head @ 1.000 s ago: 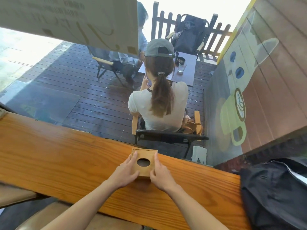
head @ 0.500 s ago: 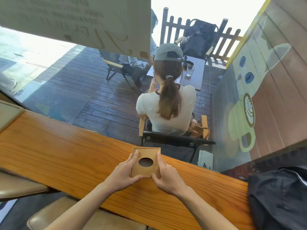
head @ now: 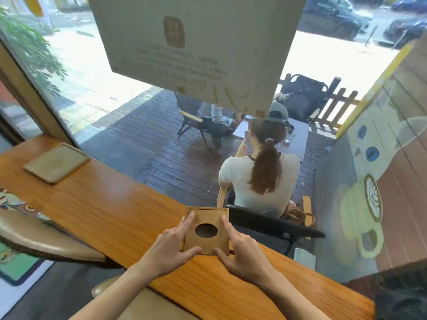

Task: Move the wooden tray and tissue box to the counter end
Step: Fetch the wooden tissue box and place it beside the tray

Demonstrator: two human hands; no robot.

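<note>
The square wooden tissue box (head: 206, 243), with an oval hole in its top, stands on the long wooden counter (head: 104, 211) near the window edge. My left hand (head: 171, 248) grips its left side and near corner. My right hand (head: 240, 252) grips its right side, index finger lying along the top edge. The flat wooden tray (head: 56, 162) lies far to the left on the counter, beside the window frame, untouched by either hand.
A glass window runs along the counter's far edge, with a paper sign (head: 196, 49) stuck on it. Brown stool seats (head: 46, 243) sit below the counter at left. A dark bag (head: 402, 299) rests at the counter's right end. People sit outside on the deck.
The view has swung left and up, bringing the tray into sight at the left. Both hands stay on the tissue box, which has shifted slightly left along the counter.
</note>
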